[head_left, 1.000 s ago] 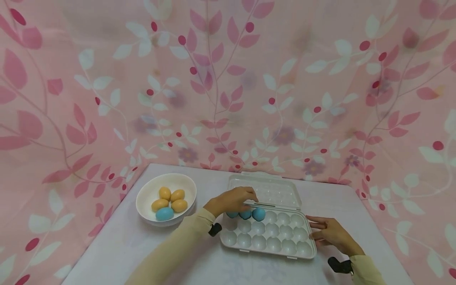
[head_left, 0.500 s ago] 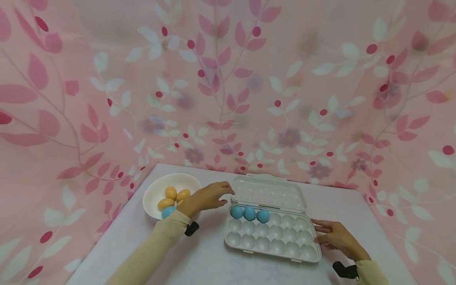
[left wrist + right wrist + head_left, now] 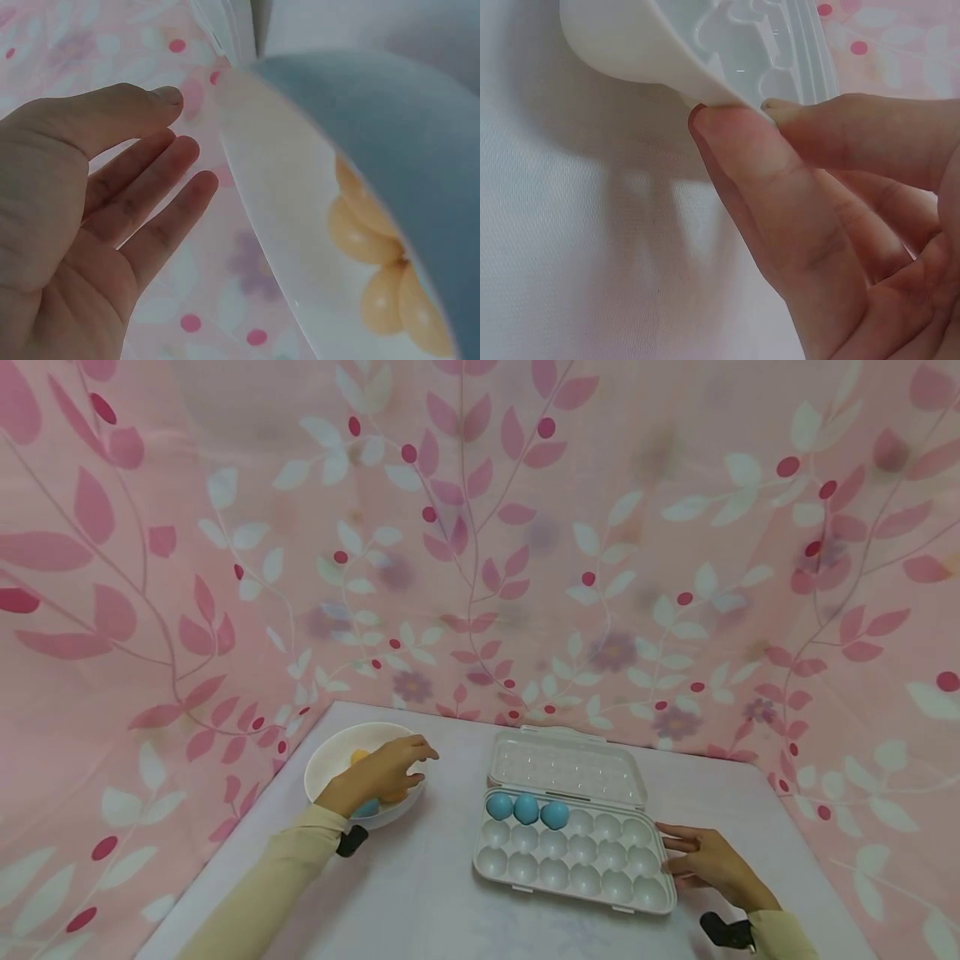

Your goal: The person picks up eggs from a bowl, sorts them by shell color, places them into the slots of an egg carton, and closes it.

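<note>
My left hand [image 3: 386,772] is over the white bowl [image 3: 322,762], fingers relaxed and holding nothing. In the left wrist view, the left hand [image 3: 105,195] is near the bowl's rim. Several yellow eggs [image 3: 365,232] lie in the bowl; in the head view the hand hides some of them and part of a blue egg [image 3: 365,808]. My right hand [image 3: 712,864] pinches the right edge of the white plastic egg box [image 3: 555,868], as the right wrist view shows the rim between its fingers [image 3: 765,165]. Three blue eggs [image 3: 527,808] fill the back-left cups.
The egg box's clear lid [image 3: 567,767] lies folded back behind the cups. A white cloth covers the table [image 3: 442,893], and a pink leaf-patterned sheet [image 3: 480,552] stands close behind it. Between bowl and box lies a strip of bare cloth.
My left hand has let go of the third blue egg in the back row and moved left from the egg box to the bowl. The right hand stays at the box's edge.
</note>
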{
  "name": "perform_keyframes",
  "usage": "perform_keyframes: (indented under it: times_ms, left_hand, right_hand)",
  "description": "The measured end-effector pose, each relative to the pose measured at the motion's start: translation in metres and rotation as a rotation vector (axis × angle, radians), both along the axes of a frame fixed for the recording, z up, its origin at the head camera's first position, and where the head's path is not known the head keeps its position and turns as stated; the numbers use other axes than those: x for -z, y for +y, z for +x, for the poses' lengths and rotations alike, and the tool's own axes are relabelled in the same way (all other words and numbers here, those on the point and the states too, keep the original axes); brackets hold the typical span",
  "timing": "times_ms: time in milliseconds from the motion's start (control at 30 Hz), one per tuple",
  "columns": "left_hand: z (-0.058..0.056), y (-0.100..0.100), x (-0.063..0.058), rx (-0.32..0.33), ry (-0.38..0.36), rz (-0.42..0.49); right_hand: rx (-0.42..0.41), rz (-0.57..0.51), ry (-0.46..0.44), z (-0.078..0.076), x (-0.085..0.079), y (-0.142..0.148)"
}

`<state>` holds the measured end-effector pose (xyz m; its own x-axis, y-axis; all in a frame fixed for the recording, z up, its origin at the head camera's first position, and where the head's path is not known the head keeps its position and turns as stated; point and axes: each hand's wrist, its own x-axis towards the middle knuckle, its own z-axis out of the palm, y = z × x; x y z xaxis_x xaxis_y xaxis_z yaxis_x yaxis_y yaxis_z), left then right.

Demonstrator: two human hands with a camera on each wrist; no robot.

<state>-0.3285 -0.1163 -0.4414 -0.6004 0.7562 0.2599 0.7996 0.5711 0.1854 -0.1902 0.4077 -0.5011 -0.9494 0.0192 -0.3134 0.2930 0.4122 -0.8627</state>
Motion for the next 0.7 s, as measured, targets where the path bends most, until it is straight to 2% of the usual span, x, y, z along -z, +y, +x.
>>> perform_keyframes:
  times_ms: [100, 267, 400, 467, 533, 700]
  left_hand:
    - [0.0, -0.013, 0.001, -0.016, 0.004, -0.011]
    - [0.0, -0.032, 0.004, -0.051, -0.1, -0.009]
    - [0.003, -0.043, 0.005, 0.001, -0.102, 0.019]
    - [0.005, -0.046, 0.005, 0.005, -0.104, 0.015]
    - [0.007, -0.05, 0.005, -0.015, -0.131, -0.009]
    - [0.008, -0.056, 0.007, -0.114, -0.23, -0.094]
  right_hand:
    - [0.0, 0.013, 0.0, 0.0, 0.0, -0.001]
    - [0.008, 0.017, -0.001, 0.001, -0.002, -0.001]
    - [0.008, -0.008, -0.004, 0.001, -0.003, 0.0]
    - [-0.002, -0.02, -0.006, 0.001, -0.003, 0.001]
    - [-0.006, -0.028, -0.005, 0.001, -0.002, 0.001]
    - [-0.004, -0.033, -0.006, 0.001, 0.001, 0.002]
